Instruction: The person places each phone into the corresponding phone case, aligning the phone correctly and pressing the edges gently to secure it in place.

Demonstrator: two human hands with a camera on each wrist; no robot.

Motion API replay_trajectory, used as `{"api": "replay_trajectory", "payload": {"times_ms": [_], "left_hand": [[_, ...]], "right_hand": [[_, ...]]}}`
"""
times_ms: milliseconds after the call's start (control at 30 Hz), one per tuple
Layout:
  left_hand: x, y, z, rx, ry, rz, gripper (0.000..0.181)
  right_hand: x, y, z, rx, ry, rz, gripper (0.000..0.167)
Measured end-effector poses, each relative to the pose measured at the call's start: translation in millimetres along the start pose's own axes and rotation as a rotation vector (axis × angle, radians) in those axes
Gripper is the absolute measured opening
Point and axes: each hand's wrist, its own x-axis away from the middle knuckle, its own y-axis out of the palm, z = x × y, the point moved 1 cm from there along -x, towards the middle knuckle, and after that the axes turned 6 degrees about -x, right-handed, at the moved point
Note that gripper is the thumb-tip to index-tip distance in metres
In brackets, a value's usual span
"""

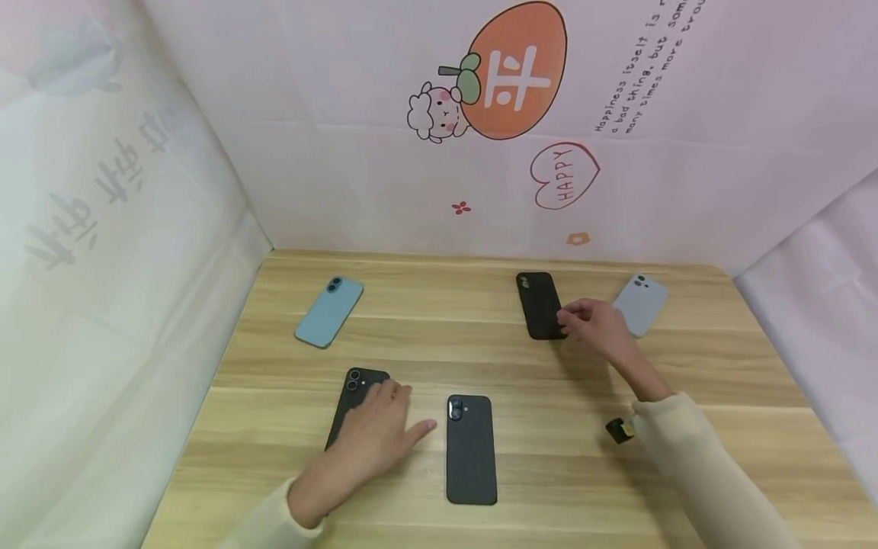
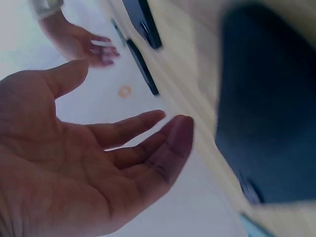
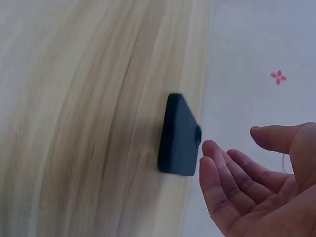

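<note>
Phone, speckled (image 1: 351, 398), beneath left grip (image 1: 373, 436); black phone (image 1: 539, 306) near right grip (image 1: 598, 329).

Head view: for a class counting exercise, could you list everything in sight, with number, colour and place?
Light-blue phone: 1, back left
Black phone or case: 1, back, right of centre
Pale-blue phone: 1, back right
Speckled phone: 1, black, front left
Plain phone: 1, dark grey, front centre
Table: 1, wood-coloured, beneath the phones
Cloth: count unclear, whitish, behind and at the sides; printed with an orange fruit, sheep, heart, flowers, lettering
Small device: 1, black and yellow, beside the right cuff
Sleeves: 2, cream, lower edge
Left hand: 1, partly covering the speckled phone
Right hand: 1, between the black and pale-blue ones
</note>
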Motion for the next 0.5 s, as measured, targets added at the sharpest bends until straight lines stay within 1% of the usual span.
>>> {"api": "replay_trajectory", "payload": {"times_ms": [100, 233, 333, 433, 500], "left_hand": [[0.6, 9.0, 15.3, -0.047, 0.044, -0.02, 0.075], [-1.2, 18.7, 32.2, -0.144, 0.075, -0.006, 0.079], [-3.8, 26.5, 39.7, -0.216, 0.069, -0.002, 0.083], [-6.2, 35.1, 43.6, -0.292, 0.061, -0.01, 0.089], [-8.2, 40.4, 45.8, -0.323, 0.062, -0.016, 0.094]], "right_hand": [[-6.9, -1.0, 3.4, 0.076, -0.01, 0.042, 0.041], [-16.4, -0.1, 5.8, 0.159, -0.002, 0.089, 0.048], [-23.7, 2.2, 8.7, 0.169, 0.046, 0.086, 0.059], [-30.1, 6.0, 12.7, 0.187, 0.105, 0.058, 0.073], [-33.4, 9.9, 15.2, 0.205, 0.125, 0.039, 0.08]]}}
